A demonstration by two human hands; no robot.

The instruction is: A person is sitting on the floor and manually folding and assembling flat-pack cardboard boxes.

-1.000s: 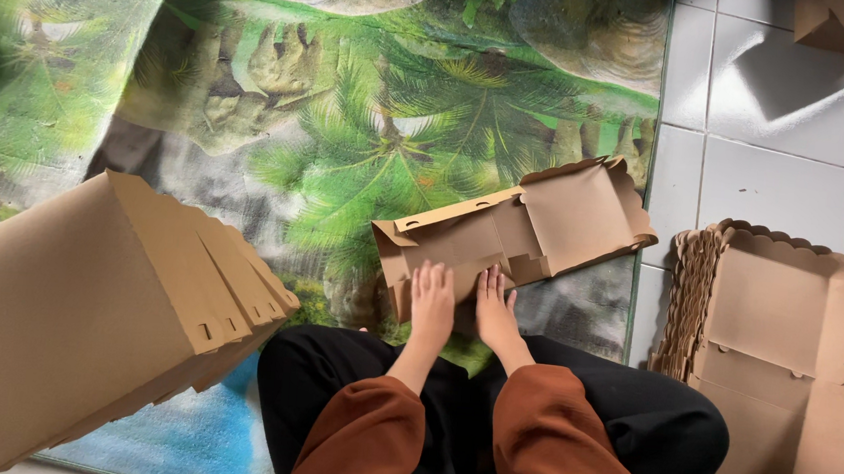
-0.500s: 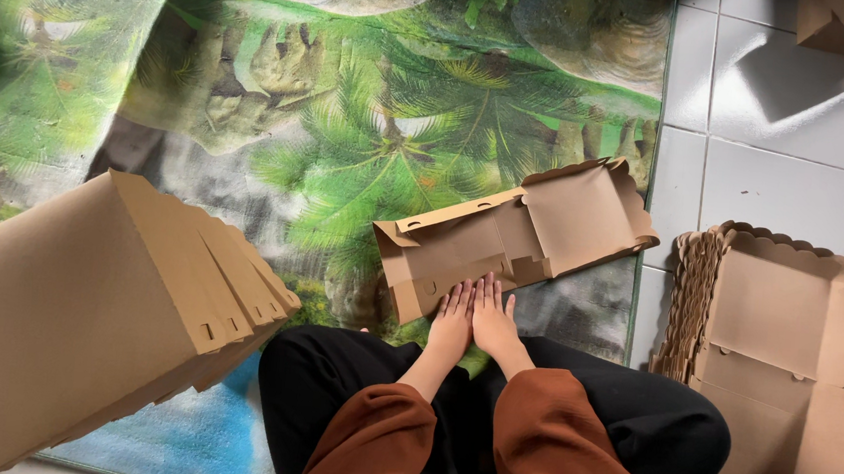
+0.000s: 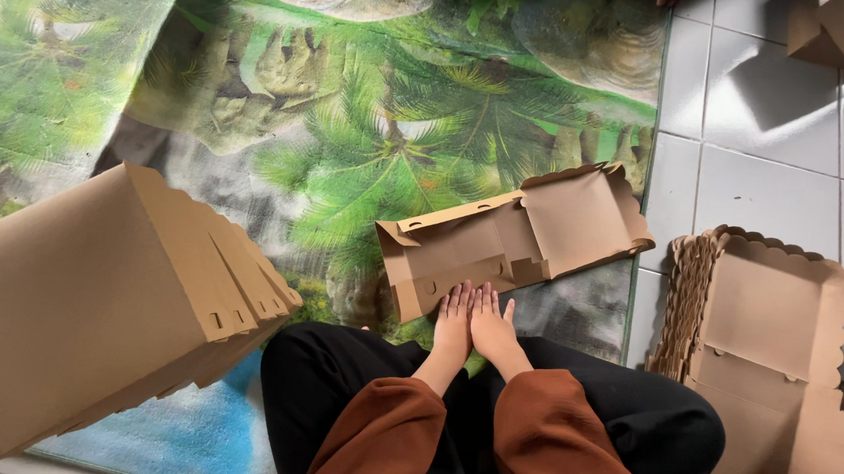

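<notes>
Box: a half-folded cardboard box [image 3: 507,242] lies open on the mat [image 3: 253,83], just before the person's knees.
Left hand [image 3: 455,315]: flat, fingers together, pressing the near flap; gripping nothing.
Right hand [image 3: 491,323]: flat alongside, touching the left, also on that flap.
Risk: uneven pressure could crease the flap crooked or pop a tab loose.
Around: folded boxes [image 3: 96,302] to the left, flat blanks [image 3: 765,344] on the tile floor [image 3: 762,123] to the right.

Both hands' fingers [image 3: 459,300] press the half-folded cardboard box [image 3: 512,239] on the mat [image 3: 253,83].
</notes>
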